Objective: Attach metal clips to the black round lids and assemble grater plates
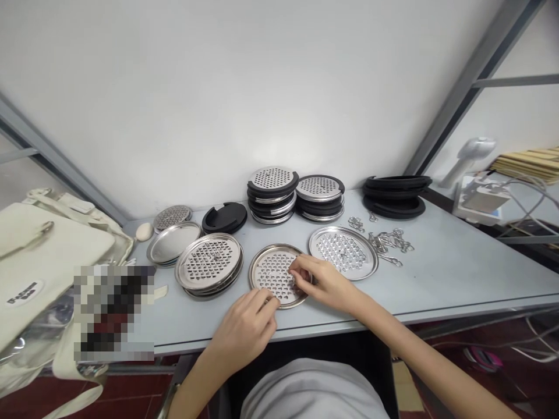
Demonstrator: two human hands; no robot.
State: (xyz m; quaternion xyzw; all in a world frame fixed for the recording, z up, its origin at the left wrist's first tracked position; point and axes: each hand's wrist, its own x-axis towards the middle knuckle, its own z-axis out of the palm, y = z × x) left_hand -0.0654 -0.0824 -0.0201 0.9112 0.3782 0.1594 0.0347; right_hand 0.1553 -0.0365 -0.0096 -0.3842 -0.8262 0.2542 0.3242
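A round metal plate with a perforated disc (pixel 274 272) lies flat near the table's front edge. My left hand (pixel 250 323) rests at its lower left rim, fingers curled together; what they may grip is hidden. Over the disc's right side, my right hand (pixel 321 280) has thumb and fingertips pinched, and anything between them is too small to name. Right of it lies another plate with a perforated disc (pixel 343 252). To the left, a similar disc (pixel 209 263) tops a stack of plates. Small wire clips (pixel 388 240) are scattered at the right.
Stacks of discs with black rings (pixel 271 195) stand by the wall, with black rings (pixel 395 198) farther right. A black holder (pixel 224 217) and a plain plate (pixel 174 241) sit at left. A cream bag (pixel 48 262) borders the table's left; a white device (pixel 478 198) stands right.
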